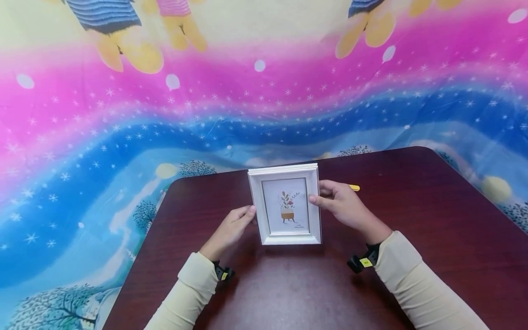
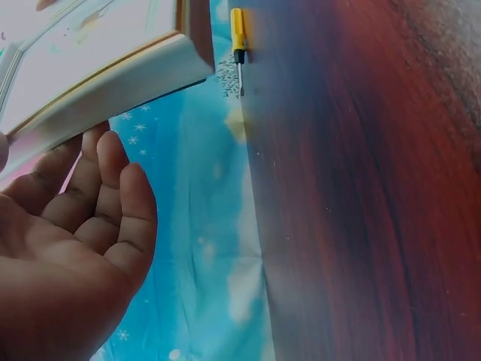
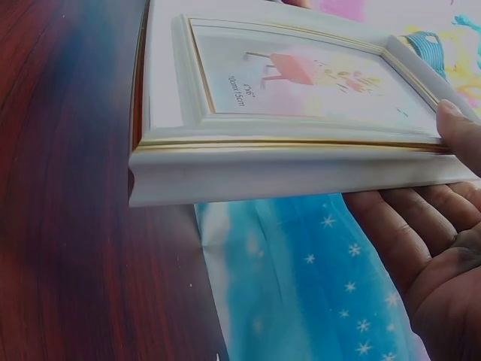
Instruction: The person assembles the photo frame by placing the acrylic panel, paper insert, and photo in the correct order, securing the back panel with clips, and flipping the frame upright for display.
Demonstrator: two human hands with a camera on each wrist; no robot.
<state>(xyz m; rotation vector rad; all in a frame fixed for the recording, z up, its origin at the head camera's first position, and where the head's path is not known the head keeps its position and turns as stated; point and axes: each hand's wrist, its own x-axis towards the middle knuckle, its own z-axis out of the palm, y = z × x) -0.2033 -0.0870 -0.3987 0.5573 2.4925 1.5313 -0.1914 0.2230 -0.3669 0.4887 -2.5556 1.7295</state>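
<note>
A white picture frame with a small plant print is held tilted above the dark red table, between both hands. My left hand holds its left edge, thumb on the rim and fingers lying fairly straight behind the frame. My right hand pinches the right edge, thumb on the front and fingers beneath the frame. A yellow-handled screwdriver lies on the table just behind my right hand and also shows in the left wrist view.
A bright cloth with pink and blue bands, stars and cartoon figures hangs behind and around the table. The table's far edge runs close behind the frame. Small cameras are strapped to both wrists.
</note>
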